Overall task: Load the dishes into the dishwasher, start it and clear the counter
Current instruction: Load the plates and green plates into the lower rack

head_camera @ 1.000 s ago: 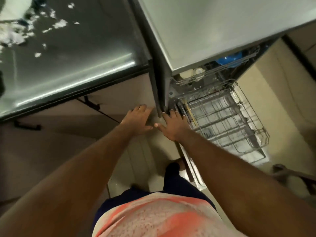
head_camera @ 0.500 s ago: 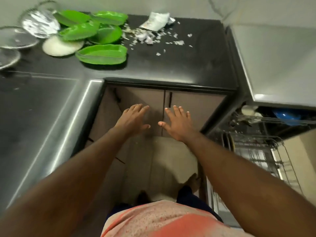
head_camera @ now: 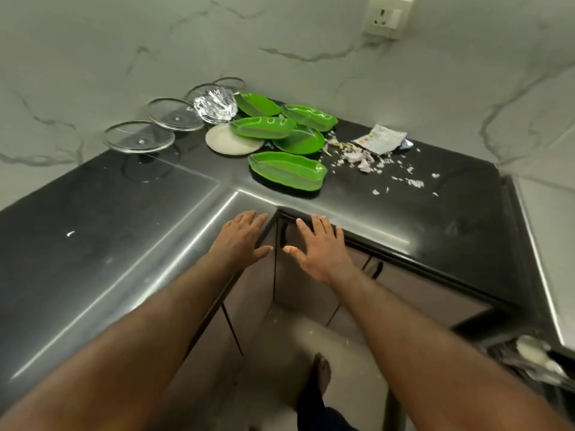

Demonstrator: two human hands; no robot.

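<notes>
step: fetch dishes | left grip (head_camera: 241, 241) and right grip (head_camera: 320, 248): both open, hold nothing, near the surface (head_camera: 389, 213) edge | green plates (head_camera: 263, 127): lie further back on it | next: reach out, lift the nearest one

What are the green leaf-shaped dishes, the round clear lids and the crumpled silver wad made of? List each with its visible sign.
Green leaf-shaped dishes: likely plastic, glossy; uniform bright colour, moulded ribs.
Round clear lids: probably glass with metal rims; black countertop shows through.
Crumpled silver wad: apparently aluminium foil; sharp shiny creases.
</notes>
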